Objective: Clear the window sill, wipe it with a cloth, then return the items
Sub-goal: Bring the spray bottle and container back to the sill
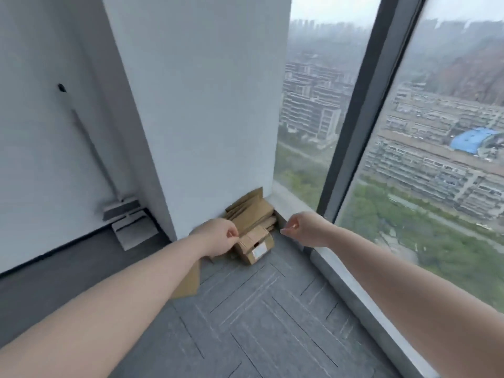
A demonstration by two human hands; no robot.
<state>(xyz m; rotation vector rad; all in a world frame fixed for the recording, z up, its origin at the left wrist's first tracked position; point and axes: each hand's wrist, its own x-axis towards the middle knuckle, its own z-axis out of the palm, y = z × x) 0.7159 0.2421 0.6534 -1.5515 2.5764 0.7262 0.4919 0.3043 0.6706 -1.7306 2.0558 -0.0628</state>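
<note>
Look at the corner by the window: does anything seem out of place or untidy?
Yes. A heap of flattened cardboard and a small cardboard box with a white label lies jumbled on the carpet in the corner, pieces leaning at different angles against the wall beside the window sill.

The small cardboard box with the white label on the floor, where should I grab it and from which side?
Probably grip the small box across its two long sides, coming from above. It lies tilted atop the flattened cardboard in the corner, so its top is exposed, while the wall blocks the back.
</note>
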